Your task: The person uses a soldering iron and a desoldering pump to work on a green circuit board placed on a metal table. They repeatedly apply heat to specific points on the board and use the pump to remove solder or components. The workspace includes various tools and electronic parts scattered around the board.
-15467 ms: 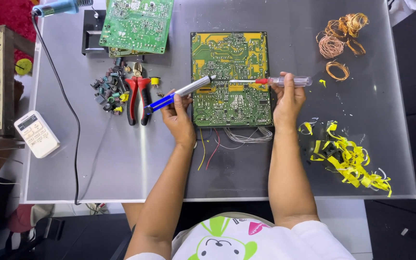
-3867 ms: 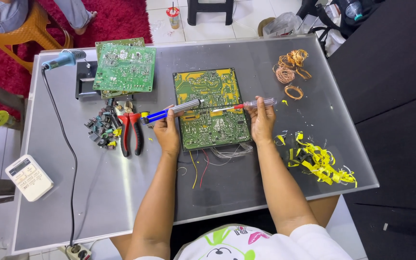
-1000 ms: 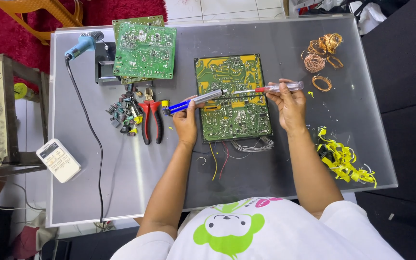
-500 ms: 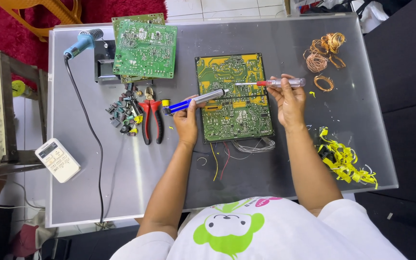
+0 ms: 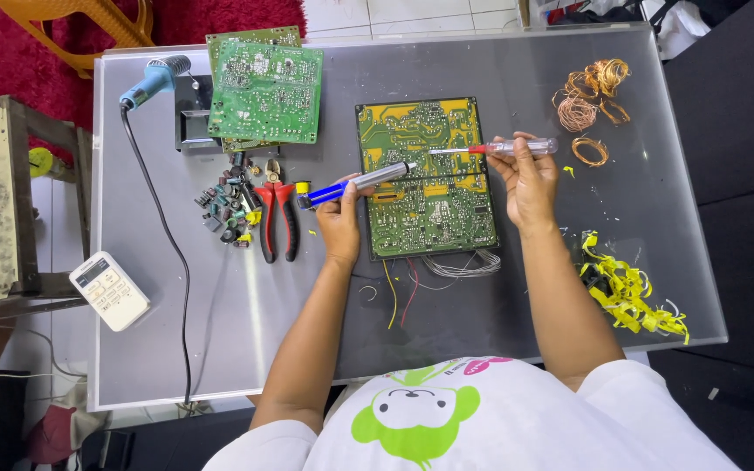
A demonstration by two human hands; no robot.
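- Since the picture half a second ago almost nothing has shifted in the head view: both hands sit in the same places over the board, the two tool tips close together as before, and only the camera has drifted slightly.
- The left hand (image 5: 339, 222) is closed around a blue-handled soldering tool (image 5: 355, 181), its metal tip resting on the yellow-and-green circuit board (image 5: 425, 183) near the board's upper middle.
- The right hand (image 5: 530, 179) is closed on a clear-handled screwdriver (image 5: 503, 148) with a red collar, its thin shaft reaching left to a spot just beside the other tip.
- That board lies solder side up at the middle of the counter (image 5: 499, 61), with loose wires (image 5: 447, 266) trailing from its near edge.
- With so little movement, I judge both tools are being kept steady on one joint, so the work at that spot looks unfinished.
- Toward the far left corner lies a second green circuit board (image 5: 263, 83), with a hot-air gun (image 5: 154, 78) beside it.
- Red-handled pliers (image 5: 278, 218) and a heap of small removed parts (image 5: 229, 205) lie left of the left hand.
- Copper wire coils (image 5: 591, 92) sit at the far right corner; yellow scraps (image 5: 626, 288) lie by the right edge.
- A white remote control (image 5: 108, 290) hangs over the left edge.
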